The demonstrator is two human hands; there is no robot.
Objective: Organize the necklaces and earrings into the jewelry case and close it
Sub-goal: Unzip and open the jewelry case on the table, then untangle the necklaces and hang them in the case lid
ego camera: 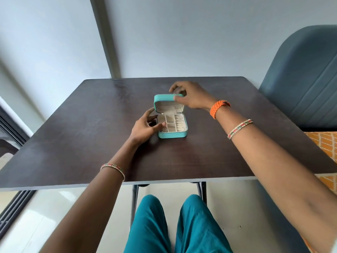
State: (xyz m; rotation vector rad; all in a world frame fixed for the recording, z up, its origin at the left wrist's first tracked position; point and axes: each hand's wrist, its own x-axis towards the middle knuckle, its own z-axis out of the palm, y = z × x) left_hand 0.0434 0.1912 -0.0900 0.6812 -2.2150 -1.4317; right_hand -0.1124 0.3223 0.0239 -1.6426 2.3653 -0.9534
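A small teal jewelry case [172, 134] stands in the middle of the dark table [91, 139], its lid [164, 98] raised upright. Cream compartments show inside, with silvery jewelry [162, 130] in the front left one and a thin chain hanging on the lid's lining. My right hand [189, 96] grips the lid's top edge, thumb at the front and fingers behind. My left hand [145, 126] rests against the left side of the base, fingertips touching its rim.
A blue-grey padded chair [302, 79] stands at the table's right. An orange patterned fabric [326, 143] lies beyond the right edge. My knees in teal trousers [175, 225] are under the near table edge. A wall is close behind the table.
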